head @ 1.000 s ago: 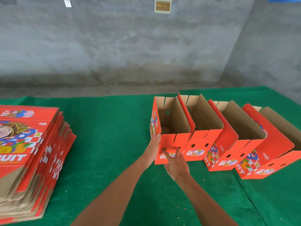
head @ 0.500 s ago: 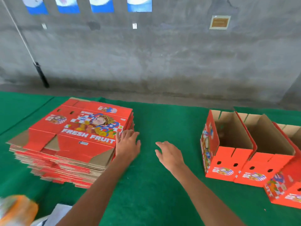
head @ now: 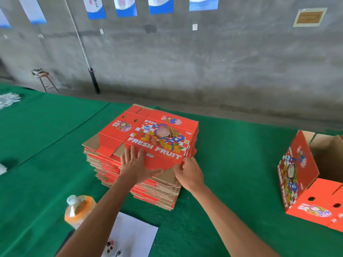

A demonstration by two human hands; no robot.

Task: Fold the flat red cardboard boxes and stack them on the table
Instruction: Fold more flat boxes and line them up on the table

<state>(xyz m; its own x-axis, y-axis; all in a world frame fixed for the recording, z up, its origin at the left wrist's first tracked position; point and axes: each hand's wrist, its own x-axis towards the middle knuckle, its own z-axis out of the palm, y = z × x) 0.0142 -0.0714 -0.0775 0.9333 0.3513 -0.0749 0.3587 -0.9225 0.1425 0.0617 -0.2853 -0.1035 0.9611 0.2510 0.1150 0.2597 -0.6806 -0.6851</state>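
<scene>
1. A pile of flat red boxes (head: 141,164) is sitting on the green table (head: 232,164), in the middle of the view and straight ahead of the person, with the top flat box (head: 148,138) lying printed side up.
2. The left hand (head: 133,164) is lying flat on the near edge of that top sheet, fingers straight and spread and pointing away, pressing rather than holding.
3. The right hand (head: 187,173) is curling round the near right corner of the same sheet, fingers tucked under the edge, so it is pinching that corner.
4. The sheet's long axis is running left to right across the person, tilted a little so its right end is lying farther away than the left.
5. Both hands are sitting on the near long edge, with the bulk of the sheet lying beyond them toward the wall; neither hand is clearly nearer, though only the right one is gripping.
6. Judging from this, the coming move is turning on peeling that right corner up and drawing the sheet toward the body, while the left hand is steadying the pile.
7. A folded box (head: 306,182) is standing open at the right edge of the view, well apart from the pile.
8. An orange bottle (head: 78,210) and a white paper (head: 133,236) are lying near the left forearm.
</scene>
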